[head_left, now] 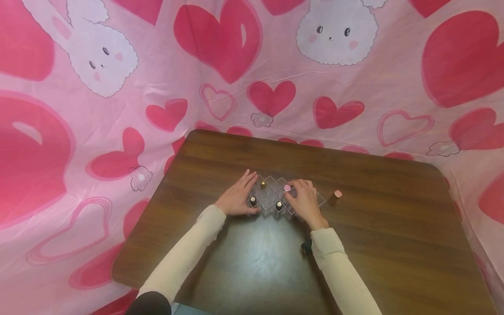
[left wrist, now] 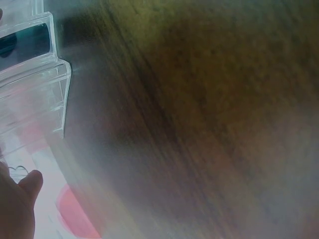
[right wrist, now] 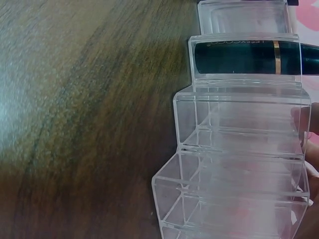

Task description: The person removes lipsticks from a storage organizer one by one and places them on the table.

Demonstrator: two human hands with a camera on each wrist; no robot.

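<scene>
A clear lipstick organizer (head_left: 271, 197) with diamond-shaped slots stands on the table. My left hand (head_left: 237, 195) rests at its left end, fingers straight along the far corner, thumb at the near side. At the right part, thumb and forefinger of my right hand (head_left: 304, 199) pinch a pink-topped lipstick (head_left: 287, 188) over the slots. A gold-topped lipstick (head_left: 263, 185) and two dark-topped lipsticks, one by the left thumb (head_left: 253, 201), stand in other slots. The right wrist view shows a dark green tube (right wrist: 234, 58) with a gold band inside one slot; neighbouring slots hold nothing.
A brown lipstick with a peach top (head_left: 335, 197) stands upright on the wooden table (head_left: 393, 227), right of the organizer. Beside the right sleeve is a small dark object (head_left: 306, 248), partly covered. Pink heart-printed cloth (head_left: 334, 83) hangs behind the table.
</scene>
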